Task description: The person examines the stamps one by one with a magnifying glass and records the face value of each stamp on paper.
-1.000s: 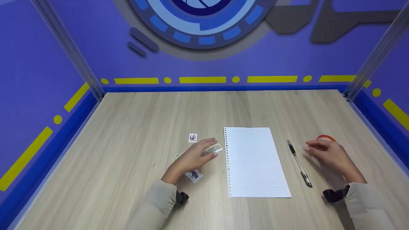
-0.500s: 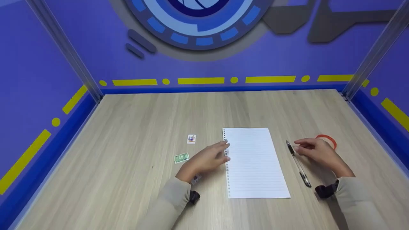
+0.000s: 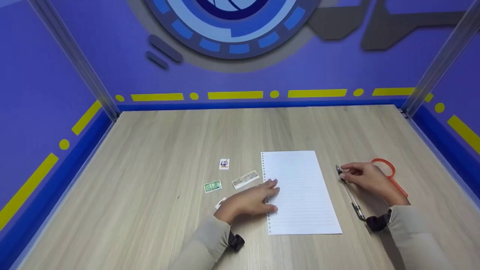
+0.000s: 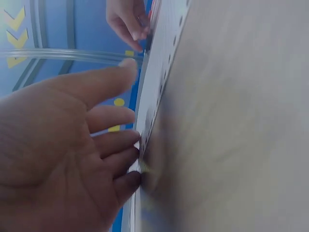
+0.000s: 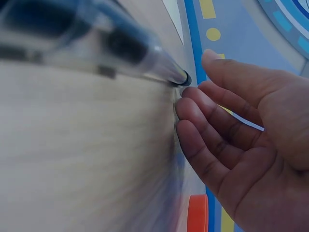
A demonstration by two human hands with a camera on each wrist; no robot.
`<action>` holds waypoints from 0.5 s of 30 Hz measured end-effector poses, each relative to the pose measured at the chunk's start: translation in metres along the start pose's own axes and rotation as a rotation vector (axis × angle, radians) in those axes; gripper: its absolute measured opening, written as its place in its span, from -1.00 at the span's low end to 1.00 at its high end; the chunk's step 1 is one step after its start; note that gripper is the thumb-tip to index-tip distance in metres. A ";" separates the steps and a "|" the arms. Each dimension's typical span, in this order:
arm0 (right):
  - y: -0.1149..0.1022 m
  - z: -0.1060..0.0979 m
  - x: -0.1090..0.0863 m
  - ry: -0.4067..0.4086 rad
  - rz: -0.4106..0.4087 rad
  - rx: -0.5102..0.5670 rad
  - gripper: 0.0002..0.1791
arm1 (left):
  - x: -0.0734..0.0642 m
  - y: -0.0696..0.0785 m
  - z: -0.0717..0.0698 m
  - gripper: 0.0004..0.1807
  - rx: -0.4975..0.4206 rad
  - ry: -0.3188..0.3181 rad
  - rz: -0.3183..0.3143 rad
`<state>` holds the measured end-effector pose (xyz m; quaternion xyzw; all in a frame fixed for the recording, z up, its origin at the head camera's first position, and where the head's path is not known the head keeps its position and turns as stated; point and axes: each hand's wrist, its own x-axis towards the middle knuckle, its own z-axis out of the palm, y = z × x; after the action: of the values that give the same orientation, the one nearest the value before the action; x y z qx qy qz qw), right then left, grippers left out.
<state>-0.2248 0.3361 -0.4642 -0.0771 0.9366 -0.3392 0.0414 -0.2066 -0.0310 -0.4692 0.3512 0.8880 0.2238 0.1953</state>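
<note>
My left hand [image 3: 252, 201] lies with fingers spread over the left, punched edge of a lined sheet of paper [image 3: 300, 187]. In the left wrist view its fingertips meet that edge. At the right, my right hand [image 3: 369, 180] is at the dark grip end of a clear pen [image 3: 350, 197] lying on the table. The right wrist view shows the thumb and fingers [image 5: 195, 137] bent but apart around the pen's far end [image 5: 159, 63]; no firm pinch shows. Beside the left hand are a green stamp [image 3: 213, 186], a long pale stamp [image 3: 245, 179] and a partly covered one [image 3: 220, 203].
A small picture stamp [image 3: 224, 164] lies farther back. An orange-red magnifying glass [image 3: 393, 170] sits just right of the right hand, its handle partly behind the wrist. Blue-purple panels [image 3: 240, 82] enclose the wooden table [image 3: 168, 150].
My left hand has moved right from the stamps onto the paper, uncovering the green and long pale stamps. The right hand has come left from the magnifying glass to the pen.
</note>
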 end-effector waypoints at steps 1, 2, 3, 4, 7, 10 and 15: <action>0.000 0.001 0.000 0.007 0.005 -0.002 -0.51 | 0.000 0.001 0.001 -0.31 0.004 -0.005 -0.006; -0.001 0.002 0.001 0.005 0.004 -0.008 -0.51 | -0.001 0.003 0.003 -0.30 0.009 -0.008 -0.012; -0.001 0.002 0.001 0.001 0.005 -0.014 -0.50 | -0.001 0.004 0.004 -0.28 0.018 -0.009 -0.016; -0.001 0.003 0.001 -0.005 0.006 -0.018 -0.50 | -0.002 0.005 0.005 -0.28 0.023 -0.009 -0.018; -0.003 0.004 0.000 -0.023 0.011 -0.026 -0.45 | -0.002 0.007 0.008 -0.25 0.040 -0.008 -0.014; -0.004 0.004 0.000 -0.039 0.014 -0.029 -0.40 | -0.002 0.008 0.009 -0.24 0.044 -0.003 -0.005; -0.005 0.006 0.002 -0.044 0.047 -0.019 -0.34 | -0.001 0.005 0.011 -0.24 -0.002 -0.003 0.004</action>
<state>-0.2250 0.3280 -0.4659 -0.0630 0.9402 -0.3275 0.0692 -0.1983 -0.0257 -0.4756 0.3531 0.8867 0.2246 0.1967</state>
